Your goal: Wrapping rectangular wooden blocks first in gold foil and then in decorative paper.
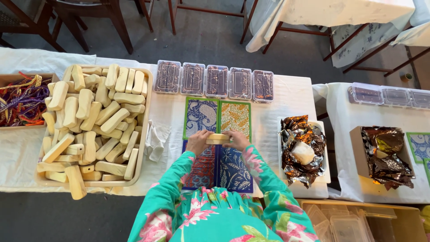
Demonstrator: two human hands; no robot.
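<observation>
A pale, oblong bar of soap (218, 139) sits at the centre of the view, held at its two ends between both hands just above a spread of patterned paper sheets. The left hand (197, 142) closes its fingers on the bar's left end and the right hand (237, 140) grips the right end, so both hands are clamped on the same bar. Beneath them lie four printed sheets in a block — a blue paisley sheet (201, 117) and a green leaf-print sheet (235, 117) on the far side, a red-and-blue sheet (202, 170) and a dark blue floral sheet (232, 168) nearer the person. All rest on a surface covered in white cloth (291, 96). Beyond the sheets stands a row of five clear plastic boxes (214, 81) with dark contents. To the left, a large shallow tray (145, 134) is heaped with many more pale bars, and a crumpled white cloth (154, 141) lies just beside it. Farther left is a box of coloured ribbons (20, 101). To the right, a white tray holds crumpled bronze foil (302, 150) — a pale lump rests in it. The person's sleeves (170, 183) are bright green with pink flowers.
</observation>
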